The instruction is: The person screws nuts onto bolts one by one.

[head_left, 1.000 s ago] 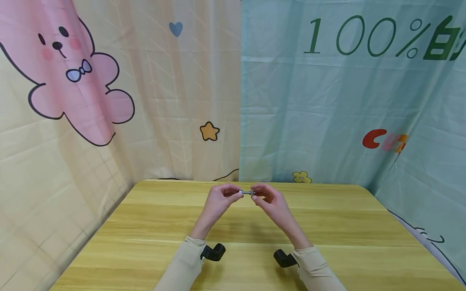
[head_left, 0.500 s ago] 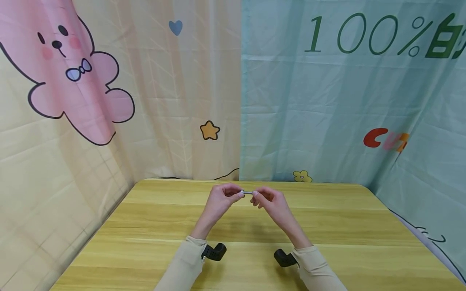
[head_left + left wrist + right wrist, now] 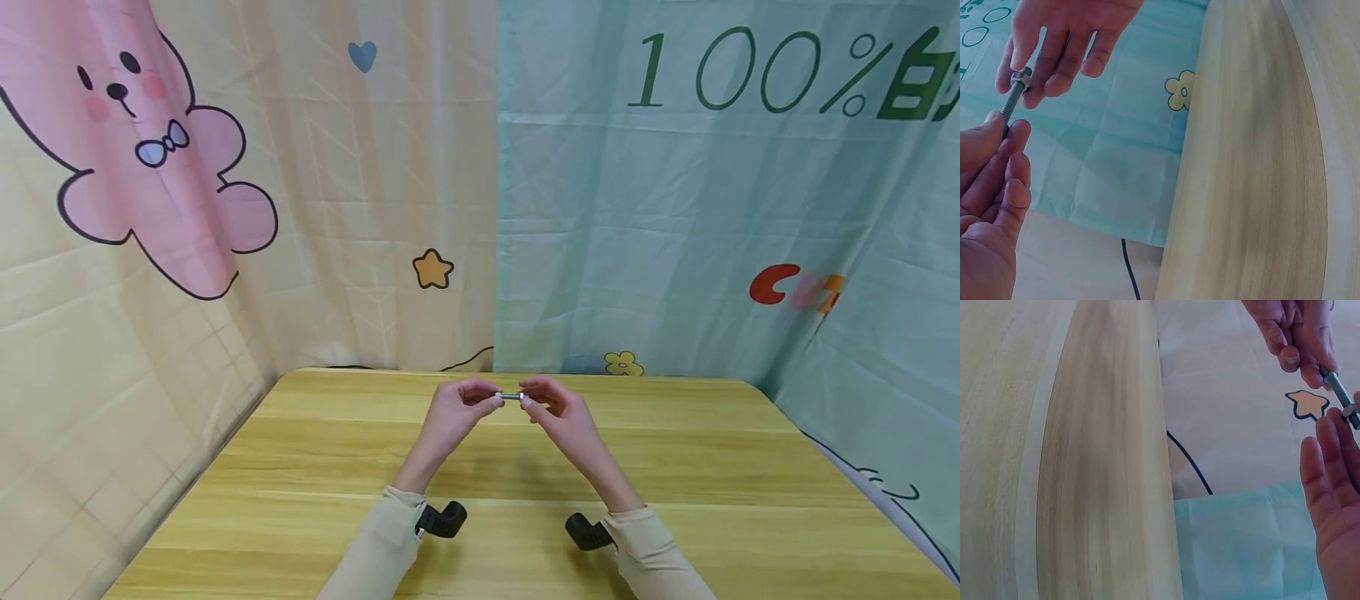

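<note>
My left hand (image 3: 450, 414) pinches a metal bolt (image 3: 1012, 103) by its head end, thumb on one side and index finger on the other. The bolt lies about level above the table, its threaded end toward my right hand (image 3: 561, 421). A hex nut (image 3: 1020, 79) sits on the threads close to that end. Around the nut are the thumb and fingertips of the right hand, the other fingers loosely extended. In the right wrist view the nut (image 3: 1349, 411) shows right at the index fingertip, near the frame's edge. The bolt's head is hidden in the left fingers.
The wooden table (image 3: 315, 475) spreads beneath both hands. Behind it hang a cream curtain (image 3: 315, 275) and a light blue curtain (image 3: 570, 250) with printed figures. Black wrist mounts (image 3: 442, 520) sit at both cuffs. A dark cable (image 3: 1189, 461) runs beyond the table edge.
The right fingers closed over the nut half a second ago, then spread again, so the nut shows once more. The left hand and bolt have hardly moved.
</note>
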`<state>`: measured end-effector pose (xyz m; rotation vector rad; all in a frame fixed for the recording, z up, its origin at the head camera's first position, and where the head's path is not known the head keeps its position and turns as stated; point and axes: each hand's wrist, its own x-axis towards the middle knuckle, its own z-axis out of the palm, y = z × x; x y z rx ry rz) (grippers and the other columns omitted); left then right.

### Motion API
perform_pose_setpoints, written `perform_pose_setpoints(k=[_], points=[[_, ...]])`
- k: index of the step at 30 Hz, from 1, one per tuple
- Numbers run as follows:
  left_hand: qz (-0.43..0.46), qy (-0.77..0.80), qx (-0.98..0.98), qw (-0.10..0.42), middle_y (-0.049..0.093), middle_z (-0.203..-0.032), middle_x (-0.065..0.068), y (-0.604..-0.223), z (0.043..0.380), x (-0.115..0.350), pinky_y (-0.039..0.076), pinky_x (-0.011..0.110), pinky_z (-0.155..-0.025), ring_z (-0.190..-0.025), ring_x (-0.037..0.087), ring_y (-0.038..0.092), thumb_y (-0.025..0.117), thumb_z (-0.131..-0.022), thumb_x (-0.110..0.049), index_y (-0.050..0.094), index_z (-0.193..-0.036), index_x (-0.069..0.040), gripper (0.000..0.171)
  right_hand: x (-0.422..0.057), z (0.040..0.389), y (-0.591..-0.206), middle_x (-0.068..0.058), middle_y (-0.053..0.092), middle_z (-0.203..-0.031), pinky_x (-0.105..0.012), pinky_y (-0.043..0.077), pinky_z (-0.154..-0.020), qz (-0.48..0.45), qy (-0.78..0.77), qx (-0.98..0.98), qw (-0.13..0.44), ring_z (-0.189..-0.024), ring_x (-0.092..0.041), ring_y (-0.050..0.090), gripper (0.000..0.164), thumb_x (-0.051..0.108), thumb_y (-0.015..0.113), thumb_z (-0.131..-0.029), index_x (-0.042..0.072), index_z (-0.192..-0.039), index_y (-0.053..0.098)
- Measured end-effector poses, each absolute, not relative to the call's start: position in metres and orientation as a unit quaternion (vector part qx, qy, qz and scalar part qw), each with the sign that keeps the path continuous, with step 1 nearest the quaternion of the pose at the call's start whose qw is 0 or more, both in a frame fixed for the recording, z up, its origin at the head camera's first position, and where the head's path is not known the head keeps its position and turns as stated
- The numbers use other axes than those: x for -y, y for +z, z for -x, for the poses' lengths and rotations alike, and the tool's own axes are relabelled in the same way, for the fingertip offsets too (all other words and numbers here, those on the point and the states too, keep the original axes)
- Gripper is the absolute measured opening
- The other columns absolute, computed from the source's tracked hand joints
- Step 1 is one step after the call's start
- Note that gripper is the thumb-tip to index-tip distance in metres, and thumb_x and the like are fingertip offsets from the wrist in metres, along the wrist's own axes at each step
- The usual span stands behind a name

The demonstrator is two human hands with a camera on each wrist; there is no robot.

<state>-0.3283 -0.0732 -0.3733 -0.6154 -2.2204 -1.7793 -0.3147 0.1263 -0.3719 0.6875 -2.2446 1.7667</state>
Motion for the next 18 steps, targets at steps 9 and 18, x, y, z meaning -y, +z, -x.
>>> perform_pose_setpoints(k=[9,18], points=[[0.213,-0.606,0.758,0.114,0.073,-0.09,0.006,-0.374,0.329,0.073,0.054,0.032,-0.075,-0.085,0.026,0.069,0.074,-0.089,-0.008,0.074,-0.097,-0.004,0.01,-0.126,0.304,-0.361,-0.019,0.067,-0.105,-0.029,0.053,-0.08,-0.263,0.595,0.754,0.091,-0.097,-0.032,0.064,0.02,0.0,0.063,-0.095,-0.004,-0.114,0.062],[0.207,-0.601,0.764,0.11,0.073,-0.09,0.004,-0.373,0.328,0.072,0.054,0.032,-0.075,-0.082,0.017,0.068,0.074,-0.089,-0.008,0.074,-0.098,-0.004,0.01,-0.125,0.302,-0.358,-0.016,0.07,-0.09,-0.045,0.055,-0.076,-0.228,0.596,0.767,0.071,-0.085,-0.037,0.065,0.018,0.011,0.059,-0.1,-0.003,-0.106,0.066]])
